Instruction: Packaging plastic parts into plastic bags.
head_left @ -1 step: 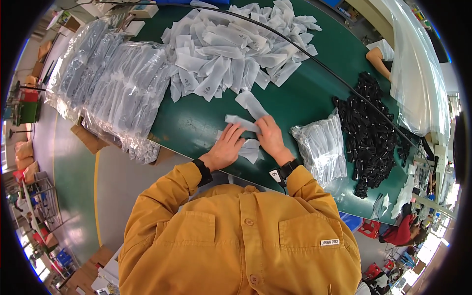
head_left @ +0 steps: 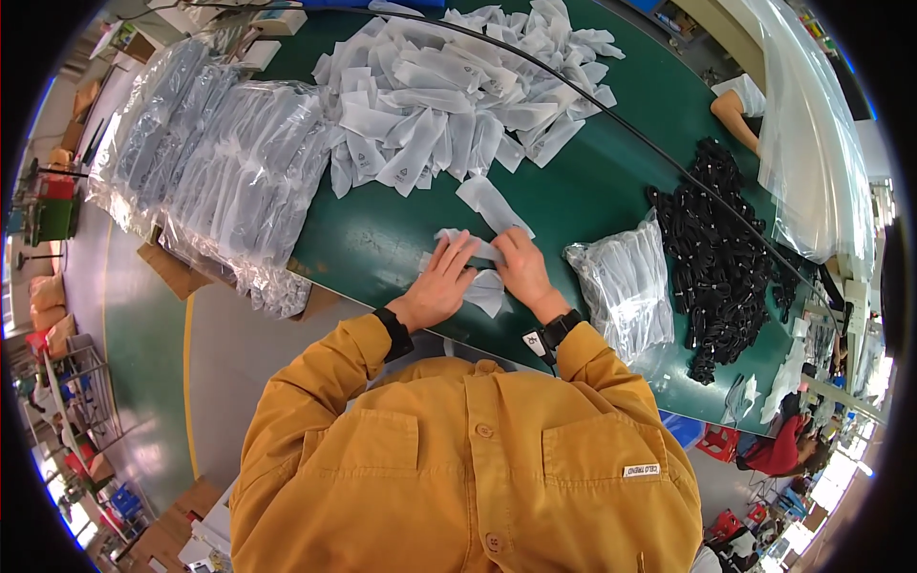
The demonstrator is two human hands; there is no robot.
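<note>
A small frosted plastic bag (head_left: pixel 485 249) lies across my two hands near the table's front edge. The fingers of my left hand (head_left: pixel 437 289) lie over its left part, with the thumb below. My right hand (head_left: pixel 524 274) pinches its right end between thumb and fingers. Beneath and in front of my hands, another frosted bag (head_left: pixel 485 292) rests on the green table (head_left: pixel 368 258), partly covered by my left hand. Just beyond my right hand lies a single frosted bag (head_left: pixel 488 204). Whether the bag between my hands has something inside, I cannot tell.
A large heap of frosted bags (head_left: pixel 430 105) covers the far middle. Stacked clear packs of filled bags (head_left: pixel 239 162) stand at the left. On the right are one clear pack (head_left: pixel 623 286) and a pile of black coiled cables (head_left: pixel 718 258). A black cord (head_left: pixel 611 116) crosses above the table.
The bag between my hands has dipped slightly at its left end, and my right hand has shifted a little. The rest stays put.
</note>
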